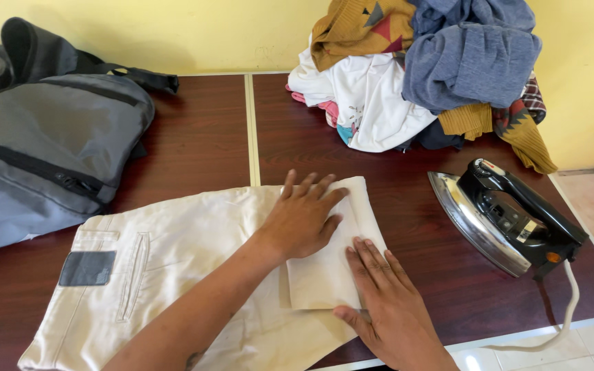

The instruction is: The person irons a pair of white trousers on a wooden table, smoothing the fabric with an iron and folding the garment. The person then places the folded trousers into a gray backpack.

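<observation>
Cream trousers [173, 268] lie flat on a dark red-brown table [201, 137], waistband to the left with a grey patch [87, 268] near it. The leg end is folded back on itself at the right. My left hand [304, 216] lies flat, fingers spread, on the upper part of that fold. My right hand [386, 309] presses flat on the fold's lower right edge, near the table's front edge. Neither hand grips anything.
A black and silver clothes iron [510, 216] rests on its side at the right, its white cord [565, 309] hanging over the edge. A pile of mixed clothes [421, 75] sits at the back right. A grey backpack [42, 144] fills the left.
</observation>
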